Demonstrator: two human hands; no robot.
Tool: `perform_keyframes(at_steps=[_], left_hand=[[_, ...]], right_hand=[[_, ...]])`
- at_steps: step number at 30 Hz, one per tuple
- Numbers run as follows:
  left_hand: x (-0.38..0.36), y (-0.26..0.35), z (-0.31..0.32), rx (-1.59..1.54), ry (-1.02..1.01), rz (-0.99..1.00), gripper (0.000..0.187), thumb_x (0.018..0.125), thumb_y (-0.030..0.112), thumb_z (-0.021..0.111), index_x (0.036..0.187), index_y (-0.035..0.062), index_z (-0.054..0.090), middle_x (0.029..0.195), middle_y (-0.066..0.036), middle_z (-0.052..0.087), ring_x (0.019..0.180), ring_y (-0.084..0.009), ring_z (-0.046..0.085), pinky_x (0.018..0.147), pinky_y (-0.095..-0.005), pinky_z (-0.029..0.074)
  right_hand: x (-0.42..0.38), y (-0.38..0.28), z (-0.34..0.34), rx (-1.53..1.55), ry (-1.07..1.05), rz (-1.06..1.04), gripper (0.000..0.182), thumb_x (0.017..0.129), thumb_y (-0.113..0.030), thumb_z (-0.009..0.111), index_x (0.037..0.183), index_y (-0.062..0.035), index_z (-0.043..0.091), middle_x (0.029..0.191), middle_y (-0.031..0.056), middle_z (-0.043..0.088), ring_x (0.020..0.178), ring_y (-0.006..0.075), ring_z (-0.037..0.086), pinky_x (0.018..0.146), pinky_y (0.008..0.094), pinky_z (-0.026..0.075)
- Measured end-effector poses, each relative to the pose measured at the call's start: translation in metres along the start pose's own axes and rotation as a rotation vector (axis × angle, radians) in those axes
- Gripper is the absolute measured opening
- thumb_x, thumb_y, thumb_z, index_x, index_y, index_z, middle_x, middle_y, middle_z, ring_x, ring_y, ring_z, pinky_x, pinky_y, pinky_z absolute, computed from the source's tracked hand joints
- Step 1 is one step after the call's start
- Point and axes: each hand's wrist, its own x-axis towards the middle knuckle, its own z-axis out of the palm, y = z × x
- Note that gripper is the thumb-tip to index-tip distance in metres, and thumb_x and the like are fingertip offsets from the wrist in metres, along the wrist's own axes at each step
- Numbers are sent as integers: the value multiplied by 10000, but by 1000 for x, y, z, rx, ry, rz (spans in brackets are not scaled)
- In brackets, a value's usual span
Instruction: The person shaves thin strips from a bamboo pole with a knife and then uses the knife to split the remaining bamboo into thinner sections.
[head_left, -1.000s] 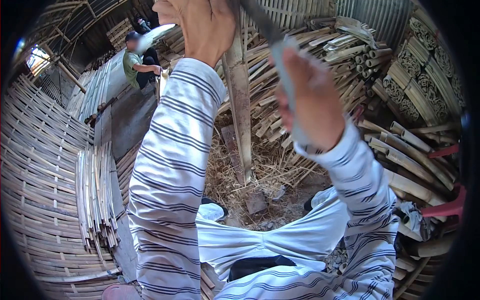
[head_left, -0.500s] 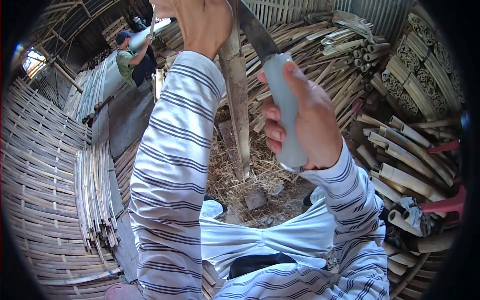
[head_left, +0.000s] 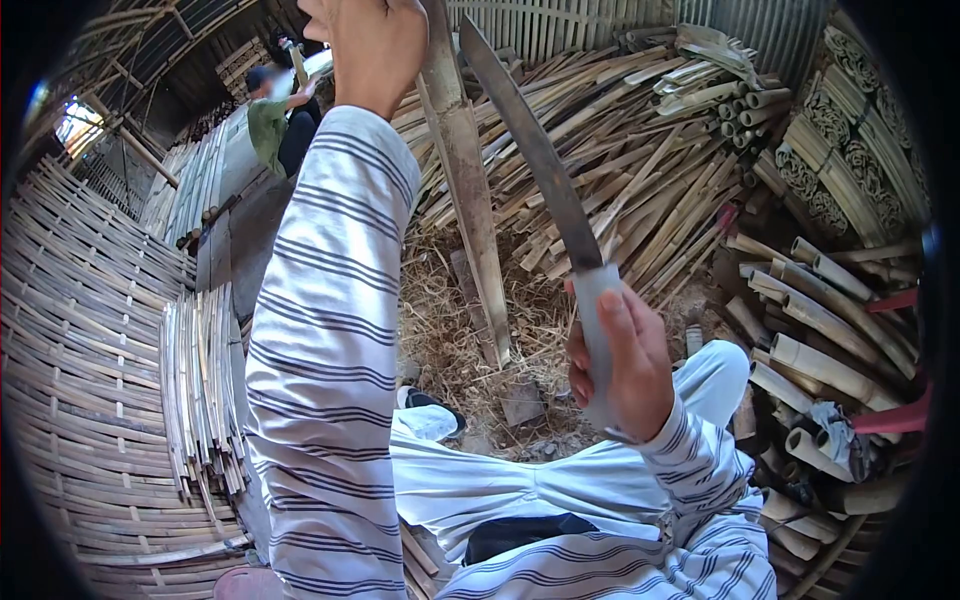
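Observation:
My right hand [head_left: 632,365] is closed around the pale grey handle of a large knife [head_left: 545,160]. Its long, dark, slightly curved blade points up and away from me. My left hand [head_left: 378,55] is raised at the top edge, its fingers curled and partly cut off by the frame. A long piece of split bamboo [head_left: 465,170] runs down from beside it, and the hand seems closed on its upper part, though the contact is hidden. The bamboo's lower end rests near a small block [head_left: 522,400] on the shaving-covered ground. The blade is apart from the bamboo, to its right.
Split bamboo strips [head_left: 610,150] are heaped ahead. Cut bamboo tubes [head_left: 815,370] lie at right, below tied bundles [head_left: 850,150]. A woven bamboo panel [head_left: 80,380] and a stack of strips [head_left: 200,390] are at left. Another person [head_left: 270,130] sits at the back left.
My right hand and the knife have moved down and away from the bamboo, showing more of the blade. My left hand and the bamboo's upper part have shifted left. My right knee has come into view.

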Motion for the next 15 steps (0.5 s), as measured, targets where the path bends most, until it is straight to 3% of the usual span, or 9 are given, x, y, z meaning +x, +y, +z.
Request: perform_keyframes(at_steps=[3, 9, 15], left_hand=[[2, -12, 5, -47, -16, -12, 270, 965, 215, 363, 1099, 28, 503, 1077, -207, 446, 1022, -379, 426, 904, -456, 316], [2, -37, 20, -187, 17, -30, 291, 983, 220, 328, 1104, 3, 479, 1061, -245, 505, 1010, -405, 469, 904, -442, 349], [3, -27, 25, -220, 19, -50, 310, 984, 225, 328, 1135, 2, 479, 1066, -260, 530, 1004, -417, 490, 892, -452, 371]], right_hand=[[-20, 32, -19, -126, 54, -55, 374, 960, -319, 467, 1157, -1, 481, 602, -18, 446, 459, 50, 400, 418, 204, 337], [-45, 67, -55, -531, 97, -168, 397, 941, -276, 496, 1183, 38, 508, 593, -3, 529, 513, 60, 478, 477, 218, 376], [-36, 67, -57, -615, 119, -152, 404, 929, -280, 520, 1171, 43, 516, 599, 27, 551, 521, 87, 503, 494, 246, 399]])
